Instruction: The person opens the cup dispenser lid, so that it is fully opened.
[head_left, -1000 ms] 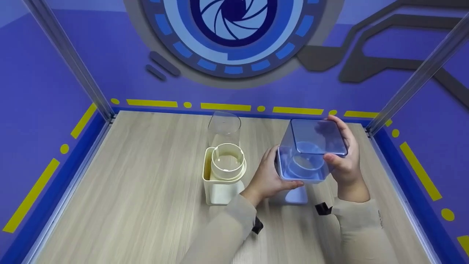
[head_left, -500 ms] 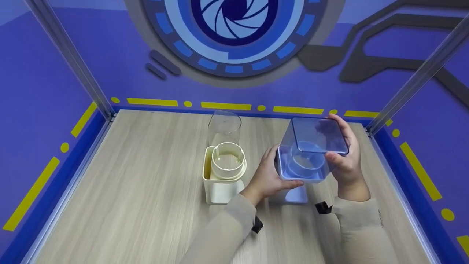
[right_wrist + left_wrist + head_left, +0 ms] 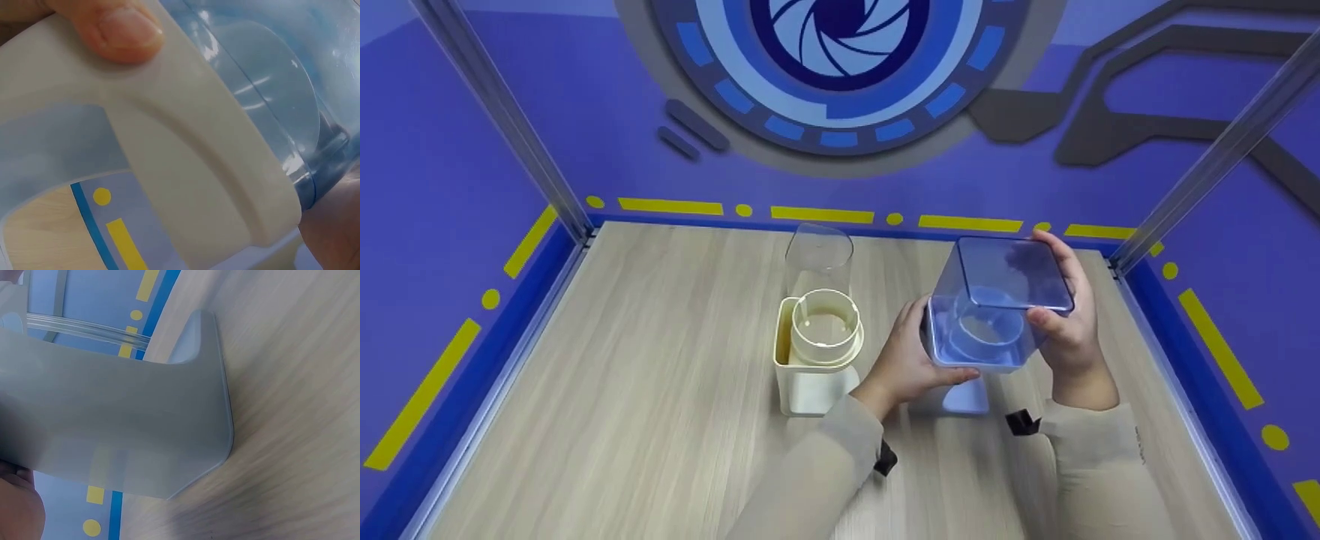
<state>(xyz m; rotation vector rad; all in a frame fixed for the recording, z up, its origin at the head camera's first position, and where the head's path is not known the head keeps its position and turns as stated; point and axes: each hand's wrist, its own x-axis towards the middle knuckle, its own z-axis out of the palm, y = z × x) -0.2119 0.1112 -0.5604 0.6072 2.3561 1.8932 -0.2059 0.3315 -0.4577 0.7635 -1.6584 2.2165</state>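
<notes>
On the right of the table, a pale blue dispenser base (image 3: 966,397) has a see-through blue tank (image 3: 1012,274) standing on it, over a round collar. My left hand (image 3: 904,352) grips the base's upper part from the left, thumb along its front. From the right, my right hand (image 3: 1072,337) holds the tank near its top, thumb in front and fingers behind. Up close in the right wrist view, the left thumb (image 3: 121,36) presses the base's rim. The base's side wall (image 3: 124,416) fills much of the left wrist view, its foot on the wood.
Left of the hands stands a cream dispenser base (image 3: 802,394) with an open round collar (image 3: 825,352). Behind it is a clear tank (image 3: 819,251). Purple panels (image 3: 607,150) enclose the wooden table (image 3: 660,360) at the back and sides, with metal posts in the corners.
</notes>
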